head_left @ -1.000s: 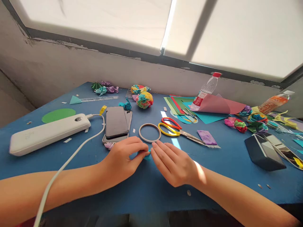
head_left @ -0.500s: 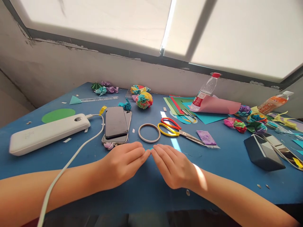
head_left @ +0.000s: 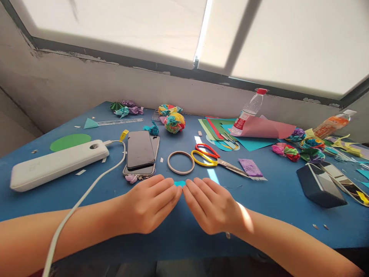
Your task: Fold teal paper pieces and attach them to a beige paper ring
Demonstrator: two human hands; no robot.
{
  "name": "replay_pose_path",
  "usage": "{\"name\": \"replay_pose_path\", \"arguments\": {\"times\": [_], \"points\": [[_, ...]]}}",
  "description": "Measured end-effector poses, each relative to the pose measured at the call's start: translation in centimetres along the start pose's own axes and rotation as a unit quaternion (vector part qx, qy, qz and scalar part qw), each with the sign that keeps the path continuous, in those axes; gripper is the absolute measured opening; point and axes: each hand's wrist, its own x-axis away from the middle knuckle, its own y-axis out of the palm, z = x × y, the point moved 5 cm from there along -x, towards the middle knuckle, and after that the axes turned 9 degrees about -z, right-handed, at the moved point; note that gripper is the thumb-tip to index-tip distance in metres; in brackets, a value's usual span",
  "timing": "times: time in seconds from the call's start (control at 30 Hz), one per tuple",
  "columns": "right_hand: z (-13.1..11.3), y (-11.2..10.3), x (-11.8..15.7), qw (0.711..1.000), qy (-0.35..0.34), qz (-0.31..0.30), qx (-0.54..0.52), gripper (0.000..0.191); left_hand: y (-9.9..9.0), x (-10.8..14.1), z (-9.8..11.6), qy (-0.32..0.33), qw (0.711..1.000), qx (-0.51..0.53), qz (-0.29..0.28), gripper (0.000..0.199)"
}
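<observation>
A small bright blue paper piece (head_left: 180, 184) shows between the fingertips of both hands, most of it hidden. My left hand (head_left: 152, 202) is closed, pinching it from the left. From the right, my right hand (head_left: 209, 204) pinches it with fingers pressed together. The fingertips of the two hands almost touch. Just beyond them lies a roll of tape (head_left: 181, 162), like a thin ring. Scissors with red and yellow handles (head_left: 215, 159) rest to its right, beside a purple packet (head_left: 253, 168). Two stacked phones (head_left: 140, 150) lie behind my left hand.
A white power bank (head_left: 59, 163) lies left, its cable (head_left: 83, 196) crossing over my left forearm. Colored paper sheets (head_left: 253, 143) and a tilted red-capped bottle (head_left: 249, 111) are at the back right. Crumpled paper balls (head_left: 175, 122) sit at the back. A dark angular box (head_left: 319, 184) stands right.
More of the blue paper now shows between my fingertips. Both hands have shifted only slightly, and the camera view has moved a little.
</observation>
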Motion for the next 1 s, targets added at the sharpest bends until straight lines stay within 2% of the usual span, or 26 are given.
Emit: {"name": "replay_pose_path", "arguments": {"times": [0.13,0.23,0.33,0.47,0.67,0.87,1.0], "points": [[-0.3,-0.3,-0.1,1.0,0.013,0.005,0.017,0.025,-0.3,-0.1,0.3,0.02,1.0,-0.012,-0.012,0.029],[0.2,-0.3,-0.3,0.998,0.053,0.003,-0.03,0.027,-0.1,0.2,0.8,0.044,0.998,-0.043,-0.032,0.032],[0.8,-0.1,-0.4,0.993,0.075,-0.021,-0.088,0.03,0.4,0.6,1.0,0.054,0.994,-0.076,-0.052,0.03],[0.9,0.0,-0.5,0.992,0.074,-0.042,-0.092,0.03,1.0,0.9,1.0,0.066,0.992,-0.094,-0.052,0.022],[0.6,0.1,-0.4,0.996,0.057,-0.048,-0.056,0.029,1.0,0.8,0.7,0.052,0.994,-0.084,-0.055,0.023],[0.3,0.3,-0.2,0.998,0.033,-0.044,0.006,0.02,0.7,-0.2,0.3,0.015,0.997,-0.07,-0.028,0.025],[0.4,0.1,-0.2,0.999,0.027,-0.02,0.007,0.015,0.1,-0.7,0.0,0.003,0.998,-0.066,-0.005,0.024]]}}
